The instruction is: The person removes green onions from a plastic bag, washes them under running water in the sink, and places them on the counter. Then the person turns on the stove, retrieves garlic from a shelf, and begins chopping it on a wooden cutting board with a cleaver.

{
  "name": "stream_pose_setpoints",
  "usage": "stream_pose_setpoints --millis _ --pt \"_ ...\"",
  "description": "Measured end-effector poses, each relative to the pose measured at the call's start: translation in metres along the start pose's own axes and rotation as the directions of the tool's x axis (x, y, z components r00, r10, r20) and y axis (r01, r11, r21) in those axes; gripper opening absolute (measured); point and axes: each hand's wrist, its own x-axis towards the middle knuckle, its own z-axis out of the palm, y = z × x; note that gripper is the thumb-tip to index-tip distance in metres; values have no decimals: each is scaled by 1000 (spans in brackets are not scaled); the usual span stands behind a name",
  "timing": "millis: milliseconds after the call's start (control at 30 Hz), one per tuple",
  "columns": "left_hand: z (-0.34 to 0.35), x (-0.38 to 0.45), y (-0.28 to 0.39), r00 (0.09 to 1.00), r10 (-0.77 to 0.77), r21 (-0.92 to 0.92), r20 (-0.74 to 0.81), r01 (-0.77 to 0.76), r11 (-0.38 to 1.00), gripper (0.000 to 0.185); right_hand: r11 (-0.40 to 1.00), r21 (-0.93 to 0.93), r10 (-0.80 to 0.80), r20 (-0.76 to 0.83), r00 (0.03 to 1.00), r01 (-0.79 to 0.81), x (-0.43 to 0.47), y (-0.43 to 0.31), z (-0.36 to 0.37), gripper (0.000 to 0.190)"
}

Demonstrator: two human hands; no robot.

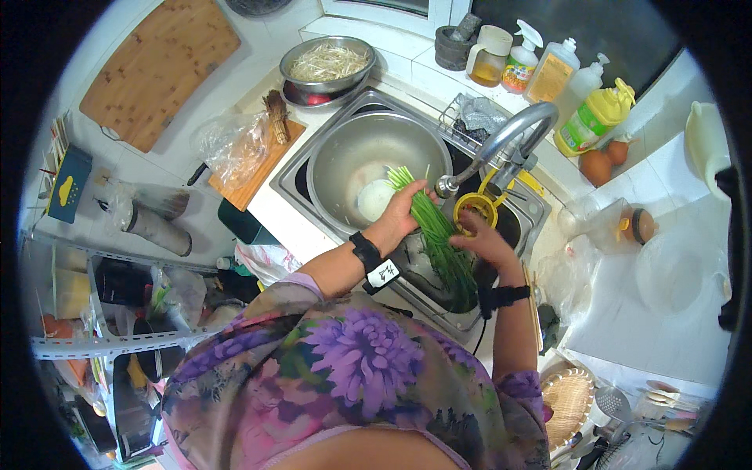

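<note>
A bunch of long green chives point(437, 232) hangs slantwise over the sink, pale cut ends up and dark leaf tips down in the right basin point(420, 273). My left hand point(405, 207) grips it near the pale ends. My right hand point(484, 238) is beside the leaves, fingers spread, close to the yellow strainer point(476, 210); whether a fingertip touches the chives I cannot tell. Left of the bunch, a large steel bowl point(335, 158) sits in the left basin with a pale round patch at its bottom. The faucet's spout point(447, 187) points down just above the chives.
Bean sprouts point(329, 62) fill a steel bowl at the back left. A wooden board point(264, 170) bears a plastic bag point(232, 147) and a bundled brush point(276, 117). Several bottles line the sill, among them a yellow-capped jug point(593, 117). A wire rack point(470, 120) stands behind the faucet.
</note>
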Motion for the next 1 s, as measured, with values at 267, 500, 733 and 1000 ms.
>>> stream_pose_setpoints --millis 267,500,733,1000 --pt "2 2 2 1000 -3 89 -26 5 996 13 837 -540 -460 -603 652 92 20 11 -80 33" --pt "8 2 -21 987 -108 236 -117 134 963 15 740 -662 -228 -415 881 -121 53 30 -87 26" --pt "14 2 -25 989 -94 191 -113 114 975 21 746 -665 -360 -452 816 -39 51 39 -68 19" --pt "14 16 -25 992 -65 124 -109 78 989 16 633 -762 -633 -410 656 135 13 7 -30 42"
